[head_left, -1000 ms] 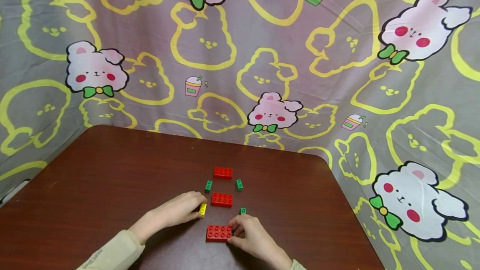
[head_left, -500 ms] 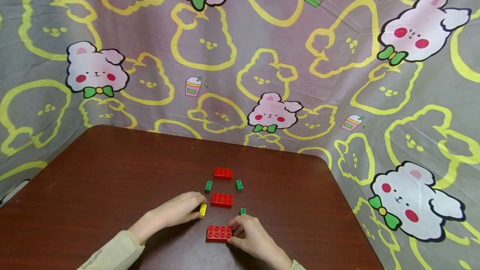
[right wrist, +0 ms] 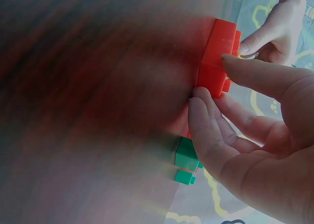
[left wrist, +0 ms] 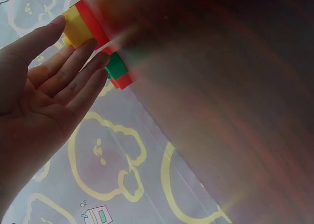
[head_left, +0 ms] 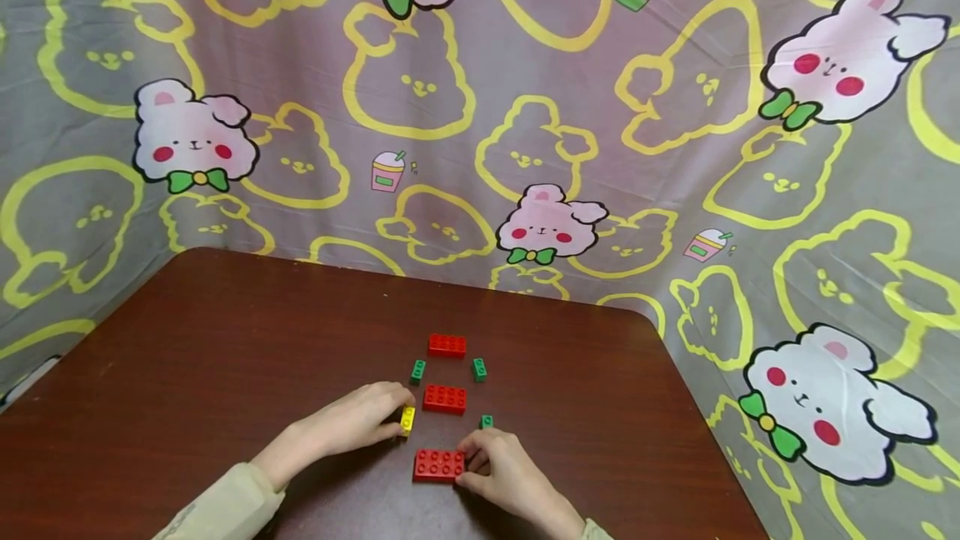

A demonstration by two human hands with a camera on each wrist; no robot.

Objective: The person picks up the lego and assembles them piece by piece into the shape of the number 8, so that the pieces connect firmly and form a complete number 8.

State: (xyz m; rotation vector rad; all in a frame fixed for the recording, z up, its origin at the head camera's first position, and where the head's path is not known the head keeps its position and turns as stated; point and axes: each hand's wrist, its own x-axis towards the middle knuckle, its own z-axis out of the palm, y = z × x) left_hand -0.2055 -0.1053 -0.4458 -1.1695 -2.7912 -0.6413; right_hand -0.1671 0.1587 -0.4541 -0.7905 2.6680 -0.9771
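My left hand [head_left: 362, 417] pinches a small yellow toy brick [head_left: 407, 421] between thumb and fingers; the left wrist view shows this yellow brick [left wrist: 77, 27] with the thumb on one side. Nearest to me lies a red eight-stud brick [head_left: 438, 465], its right end held by the thumb and fingertips of my right hand [head_left: 504, 473]. In the right wrist view those fingers grip the corner of the red brick [right wrist: 216, 57]. Just beyond the right hand is a small green brick [head_left: 487, 422], partly hidden by it. A second red brick [head_left: 445, 399] lies between and beyond the hands.
Farther back on the dark wooden table [head_left: 247, 332] are a third red brick [head_left: 447, 346], a green brick on the left [head_left: 417, 371] and another green brick on the right [head_left: 479, 369]. A patterned curtain [head_left: 435, 107] stands behind the table and along its right side.
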